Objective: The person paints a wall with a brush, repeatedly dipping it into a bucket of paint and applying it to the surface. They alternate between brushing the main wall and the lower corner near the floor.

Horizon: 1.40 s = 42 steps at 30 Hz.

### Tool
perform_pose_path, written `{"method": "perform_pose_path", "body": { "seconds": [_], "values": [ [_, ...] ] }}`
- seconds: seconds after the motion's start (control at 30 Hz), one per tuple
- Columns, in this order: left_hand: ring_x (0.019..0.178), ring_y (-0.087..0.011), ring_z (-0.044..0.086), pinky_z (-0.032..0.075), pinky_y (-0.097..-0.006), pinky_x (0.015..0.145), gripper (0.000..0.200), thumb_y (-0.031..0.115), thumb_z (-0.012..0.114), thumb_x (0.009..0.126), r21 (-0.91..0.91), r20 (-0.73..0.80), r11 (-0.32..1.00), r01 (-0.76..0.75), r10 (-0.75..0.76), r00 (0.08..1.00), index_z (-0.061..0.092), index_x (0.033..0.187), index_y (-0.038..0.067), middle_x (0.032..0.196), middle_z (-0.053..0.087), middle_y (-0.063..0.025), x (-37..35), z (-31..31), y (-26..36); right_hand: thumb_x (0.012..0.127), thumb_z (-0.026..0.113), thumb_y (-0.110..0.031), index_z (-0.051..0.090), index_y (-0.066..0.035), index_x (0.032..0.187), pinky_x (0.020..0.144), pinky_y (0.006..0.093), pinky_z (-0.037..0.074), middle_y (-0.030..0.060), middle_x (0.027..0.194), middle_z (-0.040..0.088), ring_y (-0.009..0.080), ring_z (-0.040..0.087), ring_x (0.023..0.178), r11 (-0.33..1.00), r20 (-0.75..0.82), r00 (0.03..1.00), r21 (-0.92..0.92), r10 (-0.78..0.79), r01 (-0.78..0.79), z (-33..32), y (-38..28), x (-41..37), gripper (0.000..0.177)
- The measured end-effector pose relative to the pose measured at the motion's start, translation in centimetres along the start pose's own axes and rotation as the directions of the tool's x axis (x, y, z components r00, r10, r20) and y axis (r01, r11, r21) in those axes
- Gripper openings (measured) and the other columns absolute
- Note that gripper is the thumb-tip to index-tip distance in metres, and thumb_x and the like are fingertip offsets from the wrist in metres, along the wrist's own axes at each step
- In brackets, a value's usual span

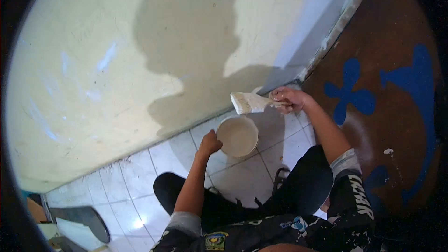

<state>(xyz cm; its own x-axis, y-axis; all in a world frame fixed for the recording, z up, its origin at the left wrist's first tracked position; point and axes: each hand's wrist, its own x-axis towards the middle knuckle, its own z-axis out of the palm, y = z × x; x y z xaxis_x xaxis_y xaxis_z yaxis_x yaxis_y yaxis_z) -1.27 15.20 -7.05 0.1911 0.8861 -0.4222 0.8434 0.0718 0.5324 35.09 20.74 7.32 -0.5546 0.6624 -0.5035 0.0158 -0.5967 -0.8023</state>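
Observation:
My right hand (290, 100) is closed around the handle of a wide paintbrush (251, 103). The brush is held roughly level, its bristles coated in white paint and pointing left, above and slightly beyond the bucket. My left hand (211, 143) is closed on the left rim of a round paint bucket (257, 136). Pale, off-white paint shows inside the bucket, and its surface looks smooth. Some white smears mark the fingers of my right hand.
A cream wall (116, 126) rises ahead, with lighter streaks at left and a bluish-white strip near its right edge. A brown panel (326, 88) with blue shapes stands at right. White tiles (140, 196) cover the floor. A dark, rounded object (95, 221) lies lower left.

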Motion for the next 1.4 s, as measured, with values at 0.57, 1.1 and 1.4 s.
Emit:
{"method": "perform_pose_path", "body": {
  "seconds": [0.57, 1.1, 1.4],
  "values": [
    [0.105, -0.0459, 0.060, 0.049, -0.0474, 0.091, 0.045, 0.018, 0.063, 0.070, 0.051, 0.028, 0.998, 0.037, -0.039, 0.999, 0.055, 0.104, -0.010, 0.105, 0.062, -0.0347, -0.1, 0.0, 0.9, 0.091, 0.058, -0.014, 0.054, -0.001, 0.098, 0.063, 0.0321, 0.048, 0.0090, 0.078, 0.061, 0.0172, 0.059, 0.068, -0.009, -0.028, -0.296, -0.992, -0.955, 0.123, 9.4, -24.5, -22.0, 0.015],
    [0.074, -0.0274, 0.071, 0.058, -0.0350, 0.060, 0.037, 0.014, 0.071, 0.079, -0.566, 0.189, 0.801, 0.194, -0.104, 0.977, 0.051, 0.102, -0.007, 0.086, 0.067, -0.0201, 0.3, 0.9, -4.0, 0.085, 0.057, -0.009, 0.056, 0.002, 0.096, 0.068, 0.0417, 0.050, 0.0245, 0.081, 0.062, 0.0336, 0.065, 0.078, 0.059, -0.084, -0.392, -0.995, -0.916, 0.077, 14.8, -38.7, -26.6, 0.016],
    [0.073, -0.0263, 0.071, 0.057, -0.0340, 0.057, 0.034, 0.014, 0.068, 0.081, -0.450, 0.133, 0.884, 0.125, -0.072, 0.988, 0.051, 0.102, -0.008, 0.083, 0.068, -0.0196, 1.1, 2.5, -5.1, 0.082, 0.059, -0.014, 0.058, 0.004, 0.100, 0.077, 0.0455, 0.051, 0.0245, 0.085, 0.066, 0.0410, 0.065, 0.083, -0.017, 0.059, -0.302, -0.990, -0.951, -0.138, 10.0, -34.4, -22.4, 0.025]
  ]
}}
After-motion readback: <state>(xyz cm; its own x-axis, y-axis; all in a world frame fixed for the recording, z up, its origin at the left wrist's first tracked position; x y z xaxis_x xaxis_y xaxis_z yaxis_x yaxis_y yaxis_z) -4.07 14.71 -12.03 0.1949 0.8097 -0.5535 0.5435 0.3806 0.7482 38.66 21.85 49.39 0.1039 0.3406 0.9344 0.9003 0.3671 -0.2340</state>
